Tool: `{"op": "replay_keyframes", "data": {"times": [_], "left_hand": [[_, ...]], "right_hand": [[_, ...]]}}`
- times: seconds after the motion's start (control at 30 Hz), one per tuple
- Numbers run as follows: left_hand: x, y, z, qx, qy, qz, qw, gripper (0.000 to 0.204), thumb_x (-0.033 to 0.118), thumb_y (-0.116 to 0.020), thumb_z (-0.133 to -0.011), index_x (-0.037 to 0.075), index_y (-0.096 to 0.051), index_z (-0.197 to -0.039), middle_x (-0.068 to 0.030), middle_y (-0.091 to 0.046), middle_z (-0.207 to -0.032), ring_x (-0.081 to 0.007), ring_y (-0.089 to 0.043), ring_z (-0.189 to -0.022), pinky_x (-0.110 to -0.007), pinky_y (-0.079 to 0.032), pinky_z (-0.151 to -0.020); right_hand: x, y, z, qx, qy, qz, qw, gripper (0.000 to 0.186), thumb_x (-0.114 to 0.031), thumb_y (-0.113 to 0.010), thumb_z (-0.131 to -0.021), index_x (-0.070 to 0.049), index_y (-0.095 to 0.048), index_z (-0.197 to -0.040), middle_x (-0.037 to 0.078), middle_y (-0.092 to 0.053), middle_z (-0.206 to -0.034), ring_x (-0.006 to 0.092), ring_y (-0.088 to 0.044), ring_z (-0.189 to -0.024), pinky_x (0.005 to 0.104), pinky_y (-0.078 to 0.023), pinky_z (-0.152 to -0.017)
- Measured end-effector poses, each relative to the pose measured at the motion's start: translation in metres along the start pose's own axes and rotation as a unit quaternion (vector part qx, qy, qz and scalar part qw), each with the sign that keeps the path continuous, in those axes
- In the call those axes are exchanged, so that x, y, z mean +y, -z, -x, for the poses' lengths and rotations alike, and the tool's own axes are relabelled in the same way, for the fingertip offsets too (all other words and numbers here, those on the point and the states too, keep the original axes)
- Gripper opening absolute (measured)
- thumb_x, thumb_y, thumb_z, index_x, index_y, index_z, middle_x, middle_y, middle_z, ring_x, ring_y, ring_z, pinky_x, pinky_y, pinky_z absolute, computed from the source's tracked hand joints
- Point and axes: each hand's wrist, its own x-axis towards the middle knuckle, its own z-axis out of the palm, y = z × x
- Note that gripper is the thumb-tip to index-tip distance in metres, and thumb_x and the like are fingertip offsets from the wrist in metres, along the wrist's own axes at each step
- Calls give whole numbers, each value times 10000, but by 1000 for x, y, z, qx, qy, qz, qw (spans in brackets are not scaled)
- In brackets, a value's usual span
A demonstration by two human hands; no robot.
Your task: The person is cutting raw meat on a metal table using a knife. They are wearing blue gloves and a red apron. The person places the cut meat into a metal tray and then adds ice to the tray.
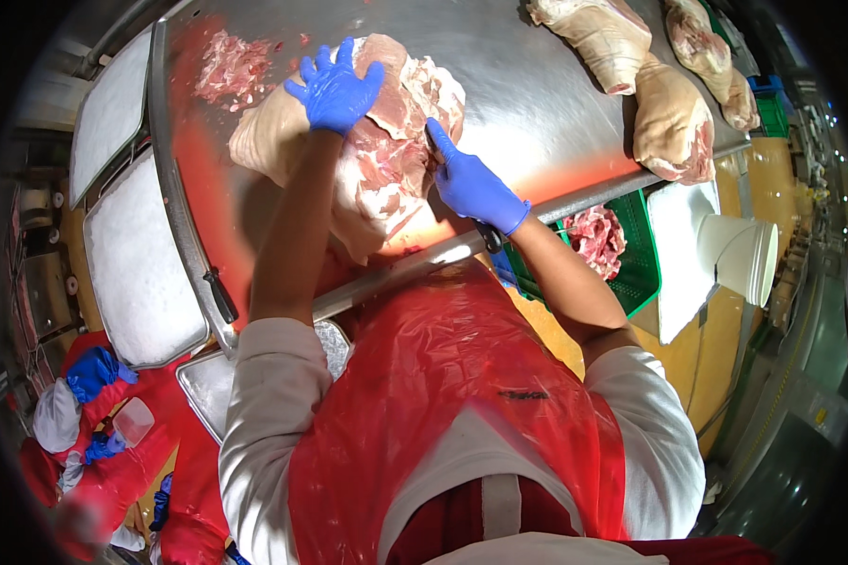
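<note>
A large skin-on pork leg [386, 174], cut open to pink meat and white fat, lies at the near edge of the steel table [509, 75]. My left hand [341, 91], in a blue glove, presses flat on top of it with fingers spread. At the meat's right side, my right hand [476, 186], also gloved in blue, is closed around a knife [432, 143], index finger stretched along it; most of the blade is hidden. Just below that hand, a black handle end [489, 235] shows at the table edge; I cannot tell whether it belongs to the same knife.
Meat trimmings [234, 66] lie at the table's far left. Several pork legs [674, 118] rest at the right. Below the right edge stand a green crate [643, 254] with meat and a white bucket [749, 259]. A black-handled tool [220, 296] sits at the left corner. Co-workers [94, 405] are lower left.
</note>
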Motion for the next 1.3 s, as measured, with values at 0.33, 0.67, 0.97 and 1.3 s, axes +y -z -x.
{"op": "replay_keyframes", "data": {"times": [0.33,0.67,0.97,1.3], "left_hand": [[-11,3,11,8,-28,20,999,770,643,-472,-848,228,-357,-1487,-160,-311,-1539,-437,-220,-1422,-705,-85,-1081],[-15,-2,9,14,-39,24,999,743,613,-498,-844,223,-385,-1467,-142,-334,-1531,-433,-232,-1420,-689,-95,-1090],[-2,-4,-4,-6,-10,2,1000,716,609,-522,-838,252,-405,-1447,-116,-368,-1507,-394,-282,-1398,-674,-112,-1090],[-9,-5,-4,50,-27,-70,996,662,582,-584,-854,215,-481,-1395,-104,-486,-1427,-322,-426,-1324,-576,-259,-1081]], "right_hand": [[12,-29,16,84,-27,304,949,838,-45,-516,-865,-274,-100,-1555,236,-633,-773,364,-664,-639,482,-551,-601],[49,-6,-28,64,24,282,957,836,-4,-478,-855,-301,-119,-1549,239,-648,-816,345,-652,-638,486,-529,-615],[106,58,-62,-161,62,-80,982,674,-196,-460,-992,-299,-107,-1557,80,-623,-867,117,-496,-496,294,-485,-507],[121,79,-51,-215,85,-121,965,655,-91,-502,-950,-194,-229,-1536,168,-536,-1336,189,-619,-641,314,-509,-585]]}}
